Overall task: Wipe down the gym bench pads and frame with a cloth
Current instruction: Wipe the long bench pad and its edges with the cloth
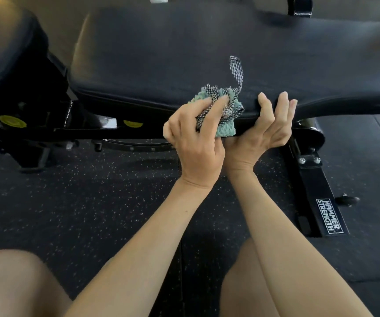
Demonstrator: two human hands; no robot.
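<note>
Cloth [226,130] in left hand [193,143], against pad [184,53]

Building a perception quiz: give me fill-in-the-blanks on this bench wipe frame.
1. The teal cloth is gripped by the ___.
2. The cloth meets the near edge of the long bench ___.
3. The right hand holds ___.
4. The frame label reads Hammer ___.
Missing: left hand; pad; nothing; Strength.

We're in a gym here: a black padded bench [184,53] on a black metal frame [315,186], with a Hammer Strength label [328,216] right there on its foot. Underneath, speckled rubber floor [70,202], and yellow knobs [12,121] showing on the frame at the left.
</note>
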